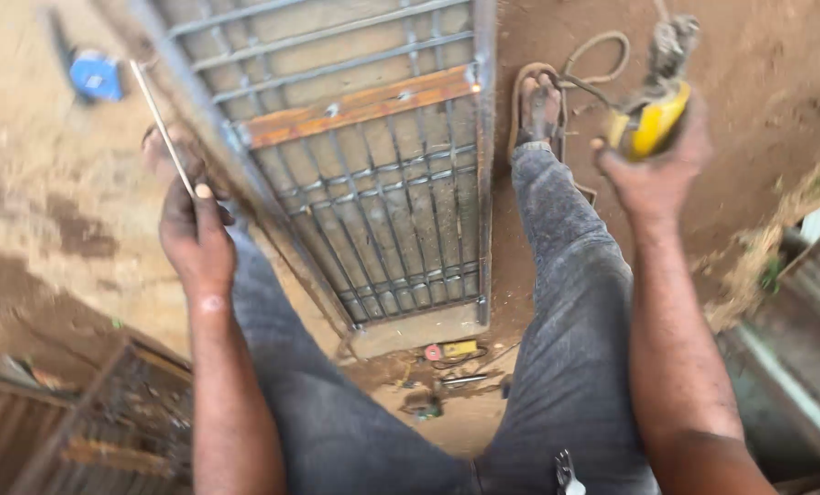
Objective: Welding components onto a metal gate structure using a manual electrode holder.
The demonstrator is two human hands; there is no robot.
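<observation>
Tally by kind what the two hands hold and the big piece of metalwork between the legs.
Thin metal rods, in the left hand: 1
Yellow-handled tools, in the right hand: 1
Barred metal gates: 1
Total: 3

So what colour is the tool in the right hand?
Yellow: the tool gripped in the right hand has a yellow body with a dark cable, seen in the head view.
</observation>
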